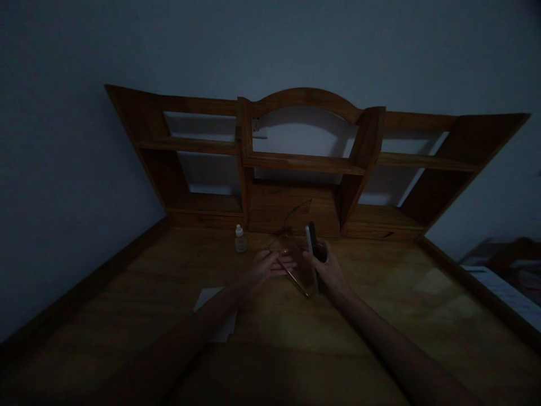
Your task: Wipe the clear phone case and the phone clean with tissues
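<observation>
Desk (380,316): wide wooden top under my arms, dimly lit, with a raised wooden edge along the left and right sides
Shelf unit (304,163): wooden hutch at the back of the desk against the wall, arched in the middle, open compartments on both sides; I see nothing standing in any of them
Paper (207,299): a pale sheet lying flat on the desk, partly under my left forearm
My left hand (270,264): arm stretched forward from lower left, palm turned inward, fingers straight and together pointing right; the fingertips touch the edge of the clear sheet, nothing gripped
My right hand (327,273): arm reaching in from lower right, fingers curled closed around the phone, thumb side toward me
Phone (313,254): dark slab with a light edge, held upright in my right hand, long axis close to vertical and leaning a little left at the top, its thin edge facing me
Clear sheet (296,248): thin transparent piece between my hands, just left of the phone, tilted; only its edges catch the light, so I cannot tell its exact shape
Bottle (240,239): small, with a white cap, standing upright on the desk by the foot of the shelf unit, just left of my left hand and apart from it; contents too dark to tell
</observation>
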{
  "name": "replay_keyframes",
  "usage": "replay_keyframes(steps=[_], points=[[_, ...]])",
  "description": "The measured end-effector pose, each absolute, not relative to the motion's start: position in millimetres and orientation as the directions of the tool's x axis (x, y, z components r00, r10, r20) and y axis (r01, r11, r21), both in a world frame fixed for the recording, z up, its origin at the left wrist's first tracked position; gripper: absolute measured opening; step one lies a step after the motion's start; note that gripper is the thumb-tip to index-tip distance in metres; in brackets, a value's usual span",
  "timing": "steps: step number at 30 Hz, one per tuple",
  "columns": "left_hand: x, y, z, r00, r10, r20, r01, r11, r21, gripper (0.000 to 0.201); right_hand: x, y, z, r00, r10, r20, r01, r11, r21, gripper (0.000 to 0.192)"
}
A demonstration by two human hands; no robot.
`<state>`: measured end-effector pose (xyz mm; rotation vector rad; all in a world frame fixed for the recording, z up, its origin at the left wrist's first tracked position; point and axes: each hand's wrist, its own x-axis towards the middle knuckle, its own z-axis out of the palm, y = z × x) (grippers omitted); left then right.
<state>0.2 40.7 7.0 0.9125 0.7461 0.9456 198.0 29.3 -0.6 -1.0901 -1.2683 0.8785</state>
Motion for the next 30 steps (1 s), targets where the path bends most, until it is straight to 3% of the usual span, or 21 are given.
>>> replay_keyframes(steps=[9, 14, 17, 23, 30], points=[[-12, 56, 0, 0.377, 0.923, -0.078, -0.289, 0.197, 0.937, 0.042, 206, 34, 10, 0.157, 0.977, 0.146, -0.178, 0.173, -0.969, 0.044], [-9, 51, 8, 0.379, 0.923, -0.060, -0.214, 0.150, 0.965, 0.045, 215, 30, 24, -0.060, 0.997, 0.051, -0.394, 0.023, -0.919, 0.060], [-5, 51, 7, 0.395, 0.917, -0.058, -0.194, 0.145, 0.970, 0.049, 224, 33, 27, -0.152, 0.988, 0.038, -0.517, -0.047, -0.854, 0.060], [0, 43, 2, 0.534, 0.844, -0.060, -0.106, 0.137, 0.985, 0.050, 231, 38, 26, -0.108, 0.993, 0.040, -0.523, -0.022, -0.852, 0.054], [7, 34, -2, 0.606, 0.795, -0.008, -0.115, 0.097, 0.989, 0.054, 233, 40, 22, -0.094, 0.995, 0.041, -0.492, -0.010, -0.871, 0.062]])
